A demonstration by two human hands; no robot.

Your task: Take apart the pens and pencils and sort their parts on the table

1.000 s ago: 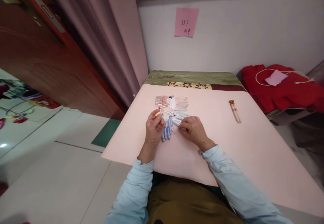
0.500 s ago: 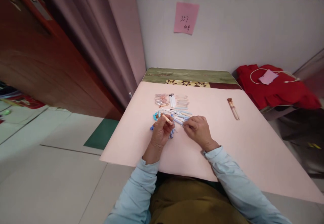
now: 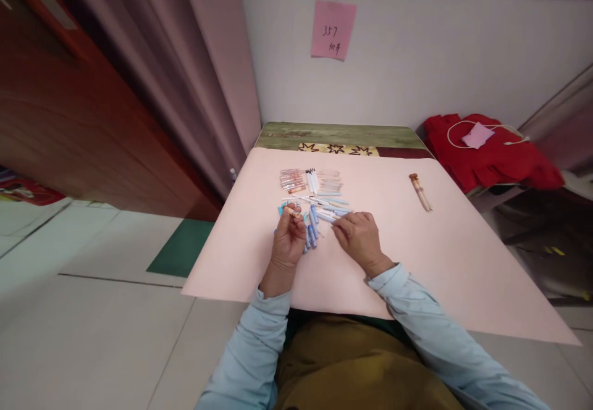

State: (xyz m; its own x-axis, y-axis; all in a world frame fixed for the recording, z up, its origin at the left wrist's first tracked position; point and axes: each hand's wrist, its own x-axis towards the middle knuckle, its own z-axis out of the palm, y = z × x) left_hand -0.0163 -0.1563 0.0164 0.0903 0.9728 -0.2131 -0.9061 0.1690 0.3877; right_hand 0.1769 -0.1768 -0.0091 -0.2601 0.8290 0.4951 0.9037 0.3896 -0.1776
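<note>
My left hand [image 3: 288,243] is closed around a short tan pen barrel [image 3: 293,213], held tilted above the table. My right hand [image 3: 361,237] rests at the right end of a loose pile of pale blue and white pen parts [image 3: 328,211]. Its fingers are curled together, and whatever they may pinch is hidden. Blue pen barrels [image 3: 313,223] lie between the two hands. Bright blue small pieces [image 3: 280,209] show partly behind my left fingers.
Behind the pile lie rows of clear brownish tubes [image 3: 291,179], white black-tipped refills [image 3: 312,181] and pale sticks [image 3: 330,181]. Two brown-topped pens [image 3: 420,192] lie on the right of the pink-covered table [image 3: 454,262]. Red cloth [image 3: 491,157] is beyond the right edge.
My left hand has turned and shifted slightly left with the tan barrel, uncovering more of the blue barrels. The right hand stays by the pile. The whole view has shifted a little.
</note>
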